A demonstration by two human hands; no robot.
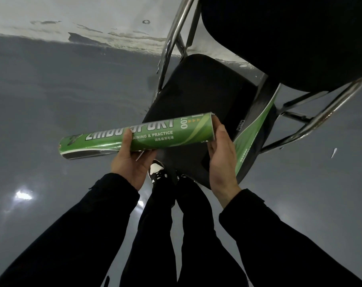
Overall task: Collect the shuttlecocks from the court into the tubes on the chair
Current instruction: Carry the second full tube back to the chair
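Over the chair seat (196, 96), at 12 o'clock from my feet, I note the green tube (138, 134) held level and crosswise. Left hand (130, 162) cradles it from beneath, thumb curled over the midsection. Right hand (221, 160) has straight fingers pressed against the 3 o'clock end. A second tube (251, 133) lies on the seat. Judgement: thin cardboard, light, glossy, crushable; hold mid-barrel, gently. No shuttlecocks visible.
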